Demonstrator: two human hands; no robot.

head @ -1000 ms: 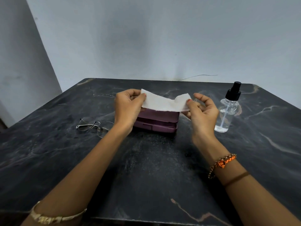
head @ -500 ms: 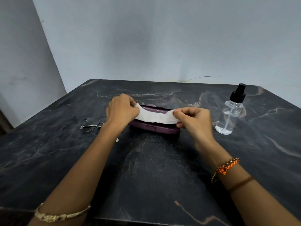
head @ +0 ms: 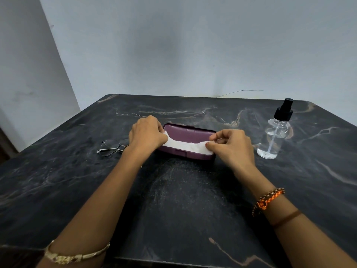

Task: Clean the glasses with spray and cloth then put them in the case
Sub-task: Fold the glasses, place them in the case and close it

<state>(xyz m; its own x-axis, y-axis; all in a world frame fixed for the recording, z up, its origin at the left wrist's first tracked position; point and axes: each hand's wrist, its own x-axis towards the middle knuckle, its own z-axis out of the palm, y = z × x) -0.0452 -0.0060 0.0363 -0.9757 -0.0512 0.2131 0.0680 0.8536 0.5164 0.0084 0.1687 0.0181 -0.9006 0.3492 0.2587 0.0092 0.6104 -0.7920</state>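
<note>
A white cloth (head: pixel 185 145) lies stretched across the front of the closed purple glasses case (head: pixel 188 133) in the middle of the table. My left hand (head: pixel 147 133) pinches the cloth's left end and my right hand (head: pixel 232 145) pinches its right end. Thin metal-framed glasses (head: pixel 109 148) lie on the table just left of my left wrist, partly hidden by it. A clear spray bottle (head: pixel 274 139) with a black nozzle stands upright to the right of the case, apart from my right hand.
The dark marble table (head: pixel 183 200) reaches to a pale wall at the back. A thin wire (head: pixel 241 91) lies along the table's far edge. Both forearms, with bracelets, cross the table's near half.
Both hands have lowered the cloth from the air above the case onto its lid, and the hands are now closer to the table. The view has tilted slightly.
</note>
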